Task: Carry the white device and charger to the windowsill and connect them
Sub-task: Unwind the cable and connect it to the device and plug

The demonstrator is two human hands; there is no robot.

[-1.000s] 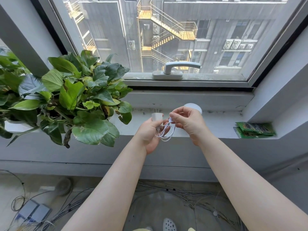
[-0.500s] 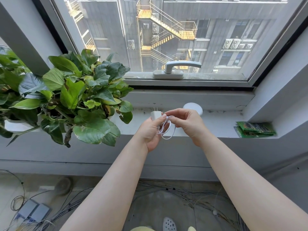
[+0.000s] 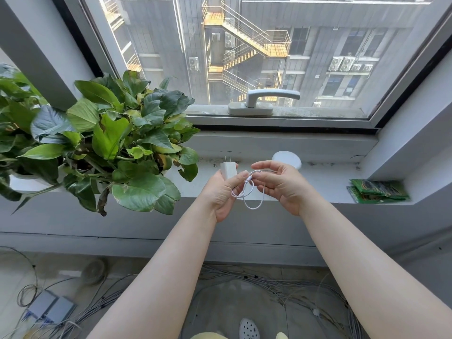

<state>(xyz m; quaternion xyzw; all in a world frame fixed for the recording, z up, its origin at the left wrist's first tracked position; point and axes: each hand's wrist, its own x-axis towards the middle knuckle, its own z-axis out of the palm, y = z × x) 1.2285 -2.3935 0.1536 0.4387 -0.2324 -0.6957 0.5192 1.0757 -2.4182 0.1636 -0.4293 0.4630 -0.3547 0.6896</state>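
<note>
My left hand (image 3: 221, 192) grips a white charger block (image 3: 228, 169) with its two prongs pointing up, just above the windowsill (image 3: 322, 182). A thin white cable (image 3: 254, 199) loops down between my hands. My right hand (image 3: 281, 184) pinches the cable near its small plug, close to my left thumb. The round white device (image 3: 289, 158) lies flat on the sill right behind my right hand, partly hidden by my fingers.
A large leafy potted plant (image 3: 105, 143) fills the sill's left side, close to my left hand. Green packets (image 3: 376, 192) lie at the sill's right end. A window handle (image 3: 264, 101) sits above. Cables and grey boxes (image 3: 49, 309) lie on the floor below.
My hands have drawn slightly apart and the cable has uncoiled into a longer loop. My right hand's fingers have spread, showing more of the round device behind them.
</note>
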